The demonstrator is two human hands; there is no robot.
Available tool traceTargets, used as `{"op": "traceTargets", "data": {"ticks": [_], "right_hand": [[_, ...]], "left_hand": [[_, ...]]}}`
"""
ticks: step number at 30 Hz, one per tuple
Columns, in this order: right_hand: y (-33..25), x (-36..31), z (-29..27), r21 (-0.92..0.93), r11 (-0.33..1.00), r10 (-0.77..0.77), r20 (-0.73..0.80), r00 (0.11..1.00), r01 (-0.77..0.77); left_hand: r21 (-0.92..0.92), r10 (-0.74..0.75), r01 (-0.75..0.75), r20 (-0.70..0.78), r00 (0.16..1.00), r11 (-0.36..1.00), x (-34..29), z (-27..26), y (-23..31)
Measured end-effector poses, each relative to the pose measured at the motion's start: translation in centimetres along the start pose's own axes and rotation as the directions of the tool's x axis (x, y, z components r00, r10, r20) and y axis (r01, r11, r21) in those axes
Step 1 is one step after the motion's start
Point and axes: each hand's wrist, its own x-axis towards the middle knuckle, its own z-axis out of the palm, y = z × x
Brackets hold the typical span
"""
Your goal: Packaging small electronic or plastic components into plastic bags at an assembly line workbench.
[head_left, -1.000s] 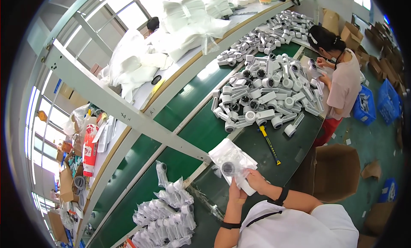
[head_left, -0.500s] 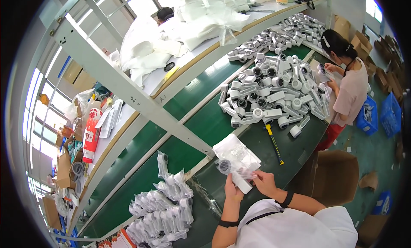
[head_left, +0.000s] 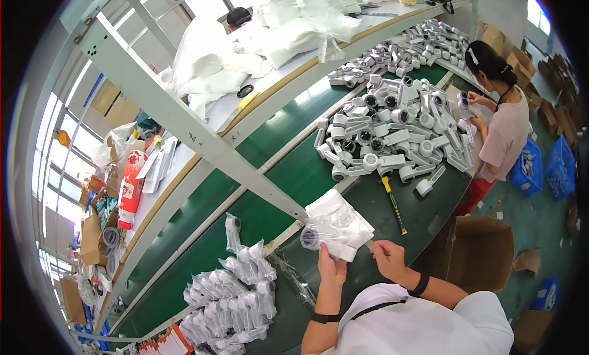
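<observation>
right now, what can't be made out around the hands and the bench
All in the head view:
Left hand: some fingers, hidden by the bagged device.
Right hand: whether the curled fingertips pinch anything, too small to tell.
Orange-and-white stack: its full extent, cut off by the lower edge.
Person at the back: the body, hidden by white packaging.

No legible text, marks (head_left: 192, 137) on white beam (head_left: 144, 82)

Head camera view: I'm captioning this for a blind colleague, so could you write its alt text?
A left hand holds a bagged white gadget over a green workbench, the right hand just beside it. Wrapped gadgets lie at left; a heap of unwrapped ones lies beyond, near a co-worker.
</observation>
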Motion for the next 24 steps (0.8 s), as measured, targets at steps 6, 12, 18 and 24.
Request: {"op": "traceTargets", "data": {"ticks": [6, 12, 18, 24], "right_hand": [[-3.3, 1.7, 2.4, -0.34, 0.919, -0.186, 0.078, 0.979, 0.202], [-1.1, 1.4, 3.9, -0.289, 0.942, -0.12, 0.18, 0.976, 0.169], [-2.3, 0.4, 3.3, 0.202, 0.84, 0.411, 0.368, 0.834, -0.503], [-1.3, 0.3, 3.3, 0.175, 0.83, 0.443, 0.37, 0.816, -0.53]], "left_hand": [[0.078, 0.105, -0.109, 0.06, 0.993, 0.991, -0.9, 1.9, -0.9], [0.071, 0.203, -0.205, 0.031, 0.979, 0.976, -0.7, 0.9, -1.9], [0.072, 0.16, -0.157, -0.037, 0.986, 0.985, -0.4, 0.1, -0.9], [0.093, 0.115, -0.108, -0.077, 0.99, 0.99, 0.0, -1.5, -1.0]]}}
